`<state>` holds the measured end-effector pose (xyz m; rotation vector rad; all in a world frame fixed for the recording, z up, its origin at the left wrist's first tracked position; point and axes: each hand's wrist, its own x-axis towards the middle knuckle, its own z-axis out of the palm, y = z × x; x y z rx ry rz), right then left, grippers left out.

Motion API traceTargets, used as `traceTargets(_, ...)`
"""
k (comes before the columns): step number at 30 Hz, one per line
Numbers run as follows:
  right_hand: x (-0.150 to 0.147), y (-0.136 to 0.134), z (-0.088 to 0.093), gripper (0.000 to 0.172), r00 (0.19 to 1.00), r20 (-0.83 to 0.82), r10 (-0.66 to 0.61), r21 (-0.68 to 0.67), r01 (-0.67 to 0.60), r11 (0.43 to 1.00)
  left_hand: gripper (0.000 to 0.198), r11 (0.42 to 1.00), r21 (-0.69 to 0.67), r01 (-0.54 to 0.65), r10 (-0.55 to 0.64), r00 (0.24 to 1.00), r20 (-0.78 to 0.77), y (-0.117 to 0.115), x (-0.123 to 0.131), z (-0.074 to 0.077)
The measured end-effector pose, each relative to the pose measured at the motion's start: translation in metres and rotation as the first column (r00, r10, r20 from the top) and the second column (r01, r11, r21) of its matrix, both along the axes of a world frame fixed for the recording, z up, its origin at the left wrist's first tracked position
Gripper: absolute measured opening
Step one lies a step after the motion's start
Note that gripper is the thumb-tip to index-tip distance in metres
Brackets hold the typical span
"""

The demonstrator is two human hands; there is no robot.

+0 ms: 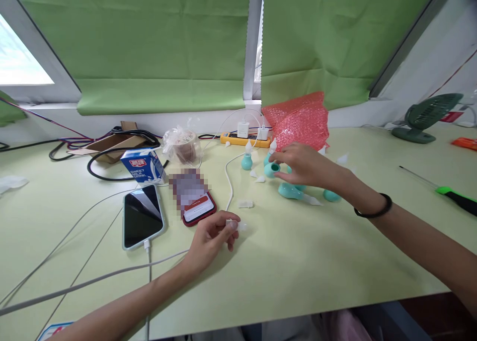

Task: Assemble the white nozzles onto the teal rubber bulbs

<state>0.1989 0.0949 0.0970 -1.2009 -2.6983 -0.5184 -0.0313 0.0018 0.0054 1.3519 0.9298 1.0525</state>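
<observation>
My left hand point(214, 235) is closed in a pinch on a small translucent plastic tip point(242, 226), just above the table. My right hand point(307, 164) has its thumb and fingers around a teal rubber bulb point(269, 170) whose dark round opening faces me. Close behind it stands an upright teal bulb with a clear tip point(246, 161). Another bulb point(290, 191) lies on its side under my right hand, its pale tip pointing right. More teal bulbs are partly hidden by that hand. A white translucent piece point(245, 204) lies between my hands.
Two phones lie at left, one black-screened point(143, 216), one red-cased point(201, 212). Behind them are a milk carton point(143, 166) and a tape roll in plastic point(185, 147). A power strip point(231, 140), pink bubble bag point(298, 122), fan point(419, 117) and screwdriver point(454, 198) lie farther off. Cables cross the left side.
</observation>
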Motion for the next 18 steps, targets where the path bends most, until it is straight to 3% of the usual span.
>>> traceTargets(3,-0.009,-0.028,-0.008,0.019,0.961,-0.233,0.147,-0.216,-0.198,0.956,0.024,0.998,-0.023,-0.061,0.061,0.998,0.018,0.001,0.0,0.002)
traceTargets(7,-0.02,-0.048,-0.048,0.027,0.855,-0.485,0.181,-0.406,-0.404,0.819,0.027,0.997,-0.063,-0.033,0.036,0.998,0.06,0.0,0.001,0.004)
traceTargets(9,-0.025,-0.051,-0.069,0.035,0.791,-0.594,0.143,-0.405,-0.448,0.797,0.028,0.997,-0.08,0.004,0.003,0.996,0.089,-0.001,0.001,0.005)
traceTargets(12,-0.031,-0.054,-0.089,0.034,0.711,-0.697,0.091,-0.349,-0.447,0.824,0.028,0.997,-0.075,0.022,-0.015,0.996,0.085,-0.001,0.001,0.006)
traceTargets(18,-0.04,-0.068,-0.092,0.027,0.675,-0.721,0.158,-0.27,-0.483,0.833,0.022,0.998,-0.024,0.056,-0.054,0.995,0.08,-0.001,0.0,0.009)
